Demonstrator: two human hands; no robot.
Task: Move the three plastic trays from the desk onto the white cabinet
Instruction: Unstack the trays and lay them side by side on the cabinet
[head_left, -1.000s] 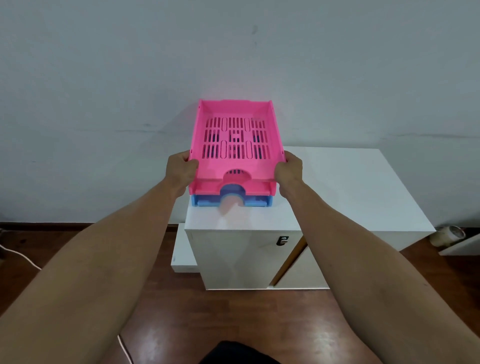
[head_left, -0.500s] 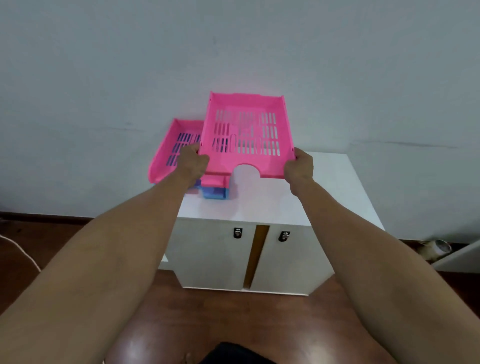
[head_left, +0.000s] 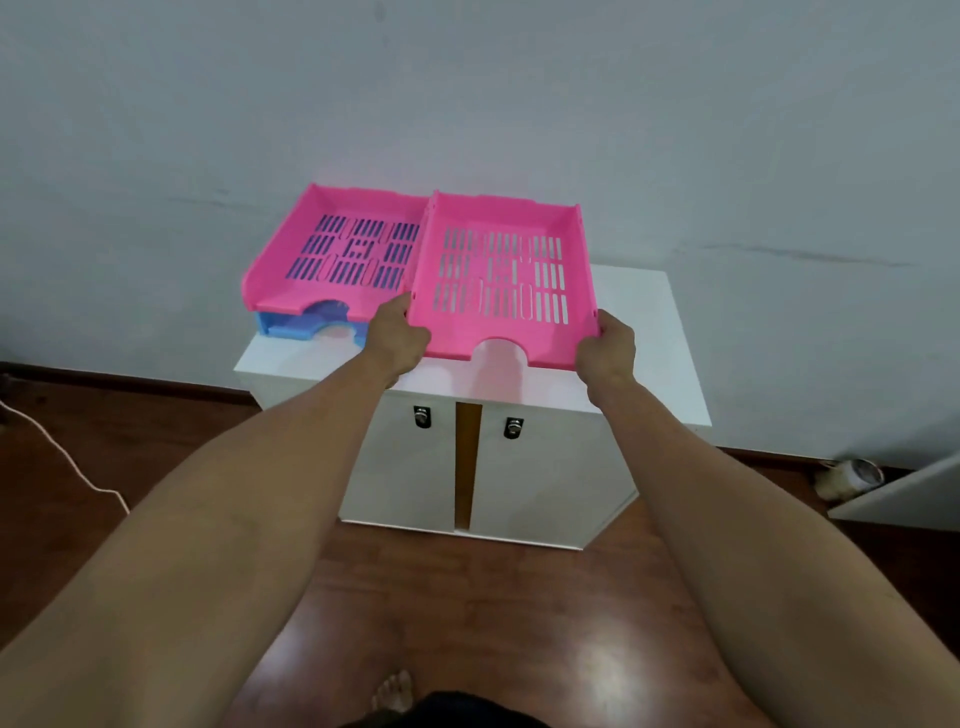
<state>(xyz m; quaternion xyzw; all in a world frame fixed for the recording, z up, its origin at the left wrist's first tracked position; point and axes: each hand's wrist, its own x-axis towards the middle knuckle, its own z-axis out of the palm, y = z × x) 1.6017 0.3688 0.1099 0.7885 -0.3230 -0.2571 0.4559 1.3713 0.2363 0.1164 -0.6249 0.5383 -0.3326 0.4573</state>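
I hold a pink slotted plastic tray (head_left: 498, 275) by its two front corners over the middle of the white cabinet (head_left: 654, 332). My left hand (head_left: 397, 338) grips its left side and my right hand (head_left: 608, 345) grips its right side. Whether the tray touches the cabinet top I cannot tell. To its left a second pink tray (head_left: 332, 249) sits stacked on a blue tray (head_left: 306, 327) at the cabinet's left end, overhanging that edge.
The cabinet stands against a pale wall and has two doors with small locks (head_left: 422, 417). A white cable (head_left: 62, 457) lies on the dark wood floor at left. A tape roll (head_left: 849, 475) and a white board (head_left: 904, 493) sit at right.
The pink tray in my hands came off the stack and moved right, then lower toward the cabinet top. The other pink tray and the blue tray stayed at the left end.
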